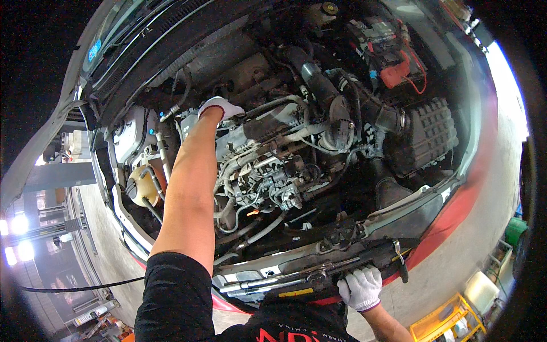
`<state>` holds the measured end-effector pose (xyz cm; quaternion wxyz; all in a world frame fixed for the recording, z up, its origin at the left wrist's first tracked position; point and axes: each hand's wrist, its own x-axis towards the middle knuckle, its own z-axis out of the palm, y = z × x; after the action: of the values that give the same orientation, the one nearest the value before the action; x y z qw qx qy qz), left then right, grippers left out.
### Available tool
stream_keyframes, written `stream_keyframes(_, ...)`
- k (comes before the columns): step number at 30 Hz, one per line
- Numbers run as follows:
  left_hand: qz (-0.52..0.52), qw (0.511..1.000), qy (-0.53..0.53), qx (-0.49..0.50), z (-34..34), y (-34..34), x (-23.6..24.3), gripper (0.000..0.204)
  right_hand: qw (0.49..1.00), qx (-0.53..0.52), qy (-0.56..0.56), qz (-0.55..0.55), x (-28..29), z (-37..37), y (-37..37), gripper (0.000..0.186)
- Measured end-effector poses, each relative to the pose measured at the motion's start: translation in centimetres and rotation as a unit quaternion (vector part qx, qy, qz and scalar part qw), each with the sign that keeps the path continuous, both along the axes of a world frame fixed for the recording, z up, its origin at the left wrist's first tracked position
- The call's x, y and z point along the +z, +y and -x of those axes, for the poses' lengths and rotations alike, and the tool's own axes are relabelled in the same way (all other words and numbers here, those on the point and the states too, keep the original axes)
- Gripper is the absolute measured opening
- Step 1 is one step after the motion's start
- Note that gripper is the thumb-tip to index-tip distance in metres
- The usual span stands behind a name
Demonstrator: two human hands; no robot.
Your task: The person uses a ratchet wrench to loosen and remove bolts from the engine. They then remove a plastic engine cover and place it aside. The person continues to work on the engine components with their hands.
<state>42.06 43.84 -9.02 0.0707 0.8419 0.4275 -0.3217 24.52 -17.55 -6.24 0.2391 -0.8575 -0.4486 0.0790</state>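
The left hand (219,107), gloved white, reaches deep into the engine bay (296,142) near its rear left corner, fingers curled down among the hoses (279,102); whether it grips anything there cannot be told, as the fingertips are hidden. The right hand (360,286), also gloved, is closed over the front edge of the car's front panel (342,236), just beside a black-handled tool (400,259) lying on that edge. A yellowish tank (142,183) sits at the bay's left side.
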Motion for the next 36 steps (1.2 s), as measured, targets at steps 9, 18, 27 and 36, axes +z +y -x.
stream_keyframes(9, 0.008, 1.0, 0.004, 0.002, -0.2, -0.3, 0.5, 0.081, 1.0, -0.003, -0.002, -0.008, -0.1, 0.0, 0.0, 0.021)
stream_keyframes(18, 0.008, 1.0, 0.015, 0.003, -0.2, 0.1, 0.1, 0.082, 1.0, 0.0, 0.005, 0.003, 0.1, 0.0, 0.0, 0.021)
stream_keyframes(27, 0.005, 1.0, -0.016, -0.007, 0.2, 0.4, -0.4, 0.08, 1.0, -0.001, 0.006, 0.001, 0.1, 0.0, 0.1, 0.021)
stream_keyframes(36, -0.008, 0.999, -0.031, -0.015, 0.4, 0.7, -0.9, 0.082, 1.0, 0.002, 0.0, -0.002, 0.2, -0.2, 0.2, 0.021)
